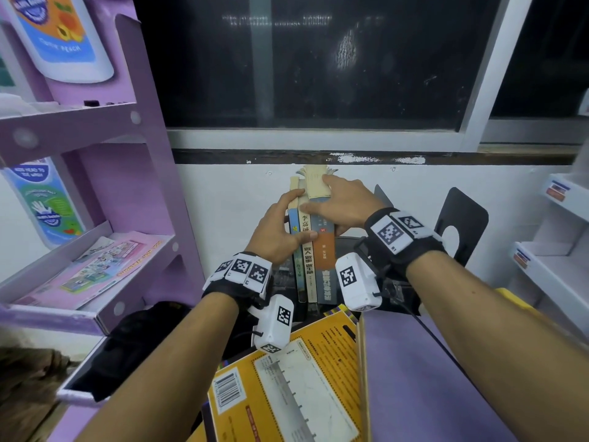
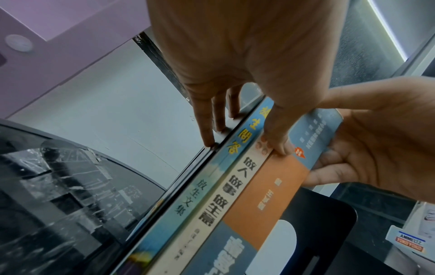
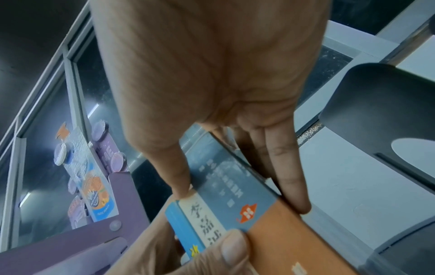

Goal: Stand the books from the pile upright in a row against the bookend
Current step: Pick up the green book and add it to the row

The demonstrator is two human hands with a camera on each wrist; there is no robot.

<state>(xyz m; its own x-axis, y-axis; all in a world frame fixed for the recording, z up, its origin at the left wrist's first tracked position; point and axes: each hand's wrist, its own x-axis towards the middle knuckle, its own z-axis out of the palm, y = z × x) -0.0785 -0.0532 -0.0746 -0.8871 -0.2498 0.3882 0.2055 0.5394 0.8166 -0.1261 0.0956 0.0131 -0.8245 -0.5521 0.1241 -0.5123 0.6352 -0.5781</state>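
Three books stand upright in a row: a blue spine [image 1: 299, 279] [image 2: 200, 195], a cream spine [image 1: 308, 266] [image 2: 223, 186] and a grey-and-orange spine [image 1: 325, 260] [image 3: 270, 232]. My left hand [image 1: 287, 218] [image 2: 242, 141] holds the row's left side, fingers along a thin black plate [image 2: 188, 176], thumb across the spines. From the right, my right hand [image 1: 338, 202] [image 3: 242, 201] grips the grey-and-orange book, thumb on the spines and fingers down its right cover. A black bookend [image 1: 462, 218] [image 3: 388, 102] stands apart to the right. A yellow book [image 1: 287, 393] lies flat on the pile near me.
A purple cardboard display shelf [image 1: 127, 154] rises at the left, and white shelves [image 1: 557, 250] stand at the right. White wall and a dark window close the back. A purple surface [image 1: 430, 378] lies at front right, and a dark bundle [image 1: 127, 346] at front left.
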